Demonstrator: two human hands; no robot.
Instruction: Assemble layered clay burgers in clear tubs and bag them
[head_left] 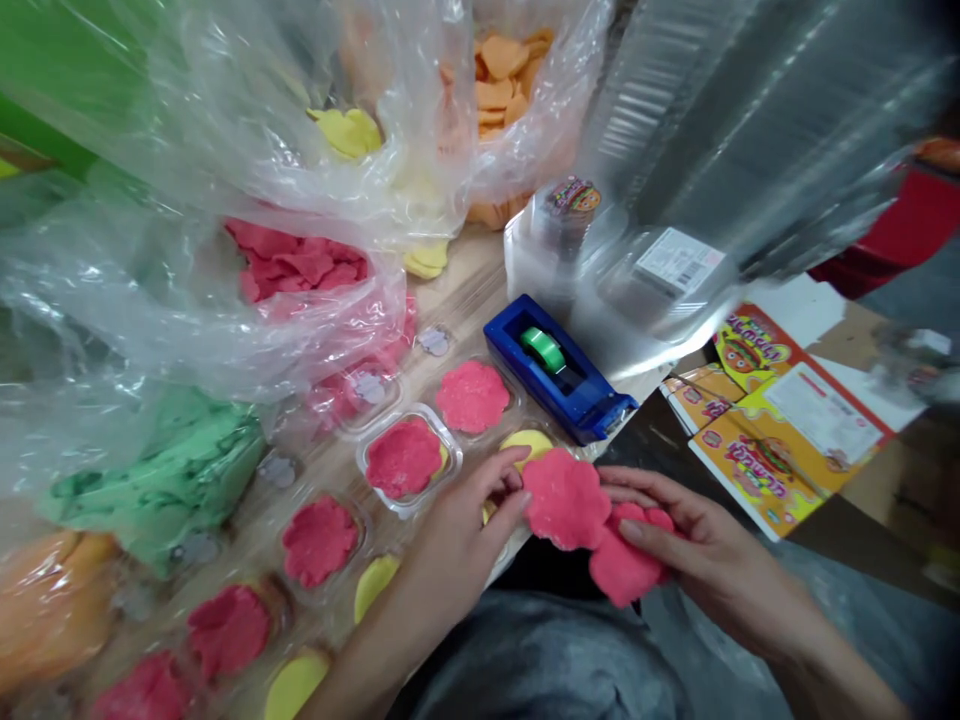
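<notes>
In the head view, I have both hands in front of me, well apart, at the near edge of the counter (480, 262). The right hand (697, 535) is clamped on some pink flower-shaped pieces (626, 568), thumb on top and fingers behind. The left hand (474, 512) has its thumb and fingertips at the left edge of a larger pink piece (566, 500); I cannot tell whether they pinch it. That piece hangs between the hands, overlapping the others at its lower right.

Behind the left hand I see a yellow piece (526, 443), and beyond it a blue tape dispenser (562, 375) with a green roll (543, 350). Left of these, clear cups (365, 465) run diagonally across the counter, pink pieces pressed in them. Farther back I make out plastic bags (247, 165) with pink, yellow and orange pieces, and a green mass (165, 475) at the left. Clear packaging (551, 245) with a burger label (574, 197) stands behind the dispenser; printed boxes (776, 455) lie to the right.
</notes>
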